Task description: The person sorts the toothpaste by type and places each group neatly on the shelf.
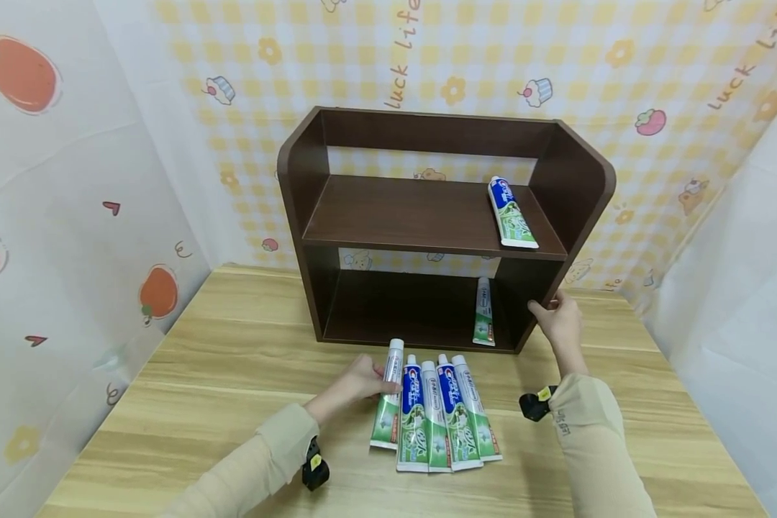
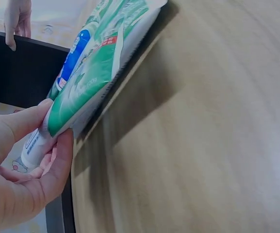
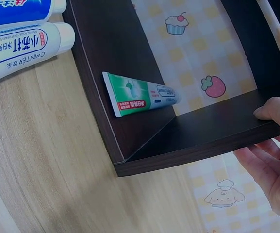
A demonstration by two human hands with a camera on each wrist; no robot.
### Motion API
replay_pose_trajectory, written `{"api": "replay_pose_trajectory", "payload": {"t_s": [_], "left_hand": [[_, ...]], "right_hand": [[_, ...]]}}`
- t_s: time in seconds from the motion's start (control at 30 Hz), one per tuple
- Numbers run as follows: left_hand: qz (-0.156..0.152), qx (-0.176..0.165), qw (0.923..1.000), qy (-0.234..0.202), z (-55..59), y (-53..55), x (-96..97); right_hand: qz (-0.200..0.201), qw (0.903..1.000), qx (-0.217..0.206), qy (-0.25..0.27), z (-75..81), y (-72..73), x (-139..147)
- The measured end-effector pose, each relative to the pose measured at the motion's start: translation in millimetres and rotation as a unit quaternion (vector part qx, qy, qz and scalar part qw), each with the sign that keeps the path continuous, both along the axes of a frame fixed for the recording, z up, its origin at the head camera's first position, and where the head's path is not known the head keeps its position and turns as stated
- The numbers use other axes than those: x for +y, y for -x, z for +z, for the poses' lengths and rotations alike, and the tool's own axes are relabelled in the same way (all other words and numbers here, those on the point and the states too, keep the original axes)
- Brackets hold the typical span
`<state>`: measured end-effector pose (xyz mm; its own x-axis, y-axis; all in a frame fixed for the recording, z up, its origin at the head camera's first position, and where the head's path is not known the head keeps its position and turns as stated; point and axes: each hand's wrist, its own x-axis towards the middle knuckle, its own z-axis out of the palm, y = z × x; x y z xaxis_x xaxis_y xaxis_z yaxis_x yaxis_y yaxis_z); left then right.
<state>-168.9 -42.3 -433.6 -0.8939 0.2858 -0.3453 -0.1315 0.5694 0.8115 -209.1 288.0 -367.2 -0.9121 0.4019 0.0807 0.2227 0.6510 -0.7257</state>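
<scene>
My left hand [image 1: 362, 379] pinches the leftmost toothpaste tube [image 1: 386, 417], a white and green one, between thumb and fingers. In the left wrist view the grip on this tube [image 2: 81, 99] is near its capped end. Against its right lie several more tubes side by side, among them a blue and green tube [image 1: 413, 424]. My right hand [image 1: 562, 324] holds the right side panel of a dark brown two-tier shelf [image 1: 401, 208], thumb inside and fingers outside, as the right wrist view shows on the panel [image 3: 217, 133].
One blue and green toothpaste tube [image 1: 513, 216] lies at the right of the upper tier. A slimmer green and white tube [image 1: 483, 313] lies at the right of the lower tier. The shelf stands on a wooden table [image 1: 246, 345] before a patterned wall covering [image 1: 362, 65].
</scene>
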Motion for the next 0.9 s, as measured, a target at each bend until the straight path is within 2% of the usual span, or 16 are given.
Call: {"api": "replay_pose_trajectory", "payload": {"t_s": [0.23, 0.4, 0.67, 0.9], "left_hand": [[0.024, 0.038, 0.9987, -0.027, 6.0, 12.1, 13.8], [0.037, 0.069, 0.9966, -0.023, 7.8, 22.4, 24.9], [0.054, 0.069, 0.9947, -0.054, 13.0, 39.0, 45.4], [0.061, 0.062, 0.9949, -0.052, 15.7, 53.9, 61.9]], "right_hand": [[-0.005, 0.9998, 0.017, -0.011, 0.0, 0.3, 2.4], [-0.005, 0.9999, 0.013, -0.008, -0.5, -0.8, 1.5], [-0.007, 0.9999, 0.005, -0.007, -2.1, 0.3, 0.1], [-0.015, 0.9998, 0.013, -0.006, -3.6, 1.5, 0.5]]}}
